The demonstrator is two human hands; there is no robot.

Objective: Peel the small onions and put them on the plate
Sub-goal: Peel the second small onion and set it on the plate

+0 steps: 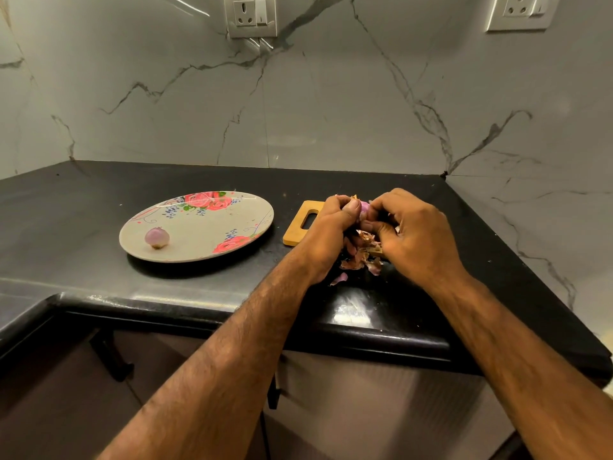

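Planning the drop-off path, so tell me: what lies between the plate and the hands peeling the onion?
In the head view, only bare black counter and the wooden board's handle end lie between plate and left hand.

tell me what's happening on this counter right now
A person is peeling a small onion, held between the left hand and right hand above a wooden cutting board. Loose skins lie beneath the hands. One peeled onion already sits on the floral plate.
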